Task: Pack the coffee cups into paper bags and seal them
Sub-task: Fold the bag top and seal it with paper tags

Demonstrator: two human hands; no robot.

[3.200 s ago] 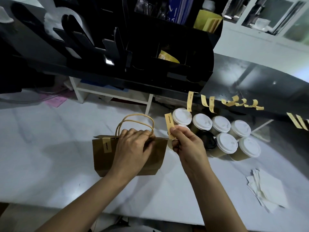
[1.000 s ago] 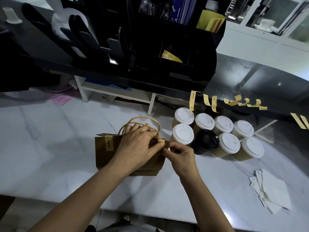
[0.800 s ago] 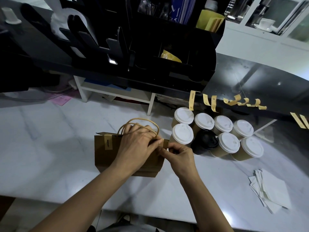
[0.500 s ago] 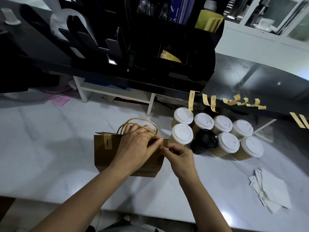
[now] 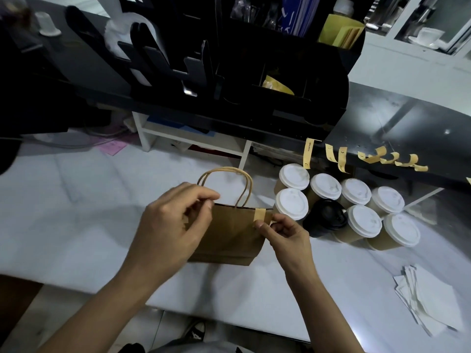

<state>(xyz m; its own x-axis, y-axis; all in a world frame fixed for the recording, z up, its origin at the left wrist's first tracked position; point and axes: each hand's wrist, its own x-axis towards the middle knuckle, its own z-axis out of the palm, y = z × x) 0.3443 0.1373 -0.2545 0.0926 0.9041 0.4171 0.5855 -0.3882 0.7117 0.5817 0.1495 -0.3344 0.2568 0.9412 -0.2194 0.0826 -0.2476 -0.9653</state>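
A paper bag is stood upright near the front edge of the surface. Its top is pinched by the left hand for steadiness while a sticker is pressed over the rim by the right hand, whose fingers are curled. Coffee cups wait just beside.

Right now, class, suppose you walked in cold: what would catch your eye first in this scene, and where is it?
At centre, two hands work on a brown paper bag: the right hand presses a sticker at its top right edge, the left hand is at its top left. Right of the bag stands a cluster of white-lidded cups around one black-lidded cup, under sticker strips on the shelf edge.
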